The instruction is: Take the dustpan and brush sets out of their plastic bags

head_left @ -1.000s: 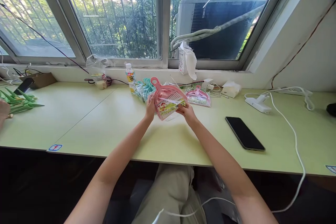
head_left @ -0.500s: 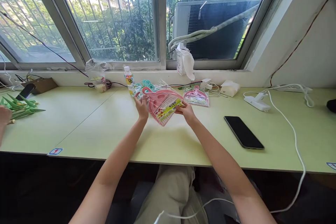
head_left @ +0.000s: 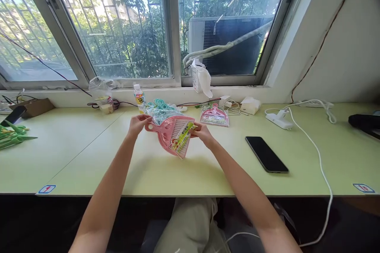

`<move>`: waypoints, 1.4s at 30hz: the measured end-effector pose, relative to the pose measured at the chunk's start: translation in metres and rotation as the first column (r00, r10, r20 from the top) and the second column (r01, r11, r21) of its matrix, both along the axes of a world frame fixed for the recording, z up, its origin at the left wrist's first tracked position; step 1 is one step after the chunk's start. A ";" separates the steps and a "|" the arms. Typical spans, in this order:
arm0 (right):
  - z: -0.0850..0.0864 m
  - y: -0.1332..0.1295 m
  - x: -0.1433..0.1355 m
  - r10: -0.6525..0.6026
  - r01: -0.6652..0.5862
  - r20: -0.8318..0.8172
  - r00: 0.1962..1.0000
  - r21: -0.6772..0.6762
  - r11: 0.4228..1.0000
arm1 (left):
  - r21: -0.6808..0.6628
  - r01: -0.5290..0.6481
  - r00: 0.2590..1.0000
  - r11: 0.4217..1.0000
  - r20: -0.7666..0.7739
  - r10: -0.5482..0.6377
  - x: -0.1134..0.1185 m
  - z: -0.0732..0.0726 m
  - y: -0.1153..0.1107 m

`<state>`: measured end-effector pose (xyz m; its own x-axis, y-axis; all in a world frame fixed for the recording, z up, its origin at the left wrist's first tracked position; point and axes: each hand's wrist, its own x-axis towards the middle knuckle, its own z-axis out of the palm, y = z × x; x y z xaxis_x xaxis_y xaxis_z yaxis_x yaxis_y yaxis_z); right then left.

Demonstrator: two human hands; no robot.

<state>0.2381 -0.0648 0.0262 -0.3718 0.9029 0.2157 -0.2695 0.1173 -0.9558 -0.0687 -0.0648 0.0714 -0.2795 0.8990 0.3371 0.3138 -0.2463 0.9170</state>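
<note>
A pink dustpan-and-brush set (head_left: 170,134) with a yellow-green label is held up above the desk, tilted, its handle to the left. My left hand (head_left: 139,123) is closed at the handle end, fingers pinching the set or its clear wrapper. My right hand (head_left: 202,132) grips the right edge beside the label. Just behind it lie teal sets in clear plastic (head_left: 162,107), partly hidden by the pink one. Another wrapped pink set (head_left: 214,115) rests on the desk further right.
On the green desk (head_left: 213,178) are a black phone (head_left: 266,154), a power strip (head_left: 279,120) with a white cable, and green plant-like items (head_left: 14,136). A bottle (head_left: 139,98), a plastic bag (head_left: 103,95) and a tissue pack (head_left: 201,78) stand near the window.
The pink set has turned, its handle now lower and further left. My left hand has shifted left to the handle end. The view has moved slightly, and the other person's hand at far left is gone.
</note>
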 end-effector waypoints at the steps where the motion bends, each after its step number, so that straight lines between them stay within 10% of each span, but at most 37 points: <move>1: 0.001 -0.001 -0.001 -0.002 0.002 -0.012 1.000 0.007 1.000 | -0.019 -0.030 1.000 0.999 -0.010 0.030 -0.009 0.001 -0.003; 13: -0.006 -0.007 -0.021 -0.093 0.087 -0.165 0.982 -0.048 0.995 | -0.405 0.386 0.915 0.829 0.053 -0.400 -0.003 0.018 -0.069; 24: -0.011 -0.004 -0.018 -0.219 0.186 -0.299 0.929 -0.134 0.973 | -0.351 0.534 0.842 0.770 0.311 -0.442 0.045 -0.048 -0.081; 30: -0.009 -0.007 -0.019 -0.225 0.190 -0.300 0.927 -0.140 0.972 | -0.254 0.395 0.895 0.883 0.323 -0.307 0.046 -0.062 -0.080; 42: -0.011 -0.001 -0.016 -0.142 0.114 -0.209 0.967 -0.143 0.983 | -0.154 0.117 0.947 0.981 0.314 -0.063 -0.004 -0.033 -0.081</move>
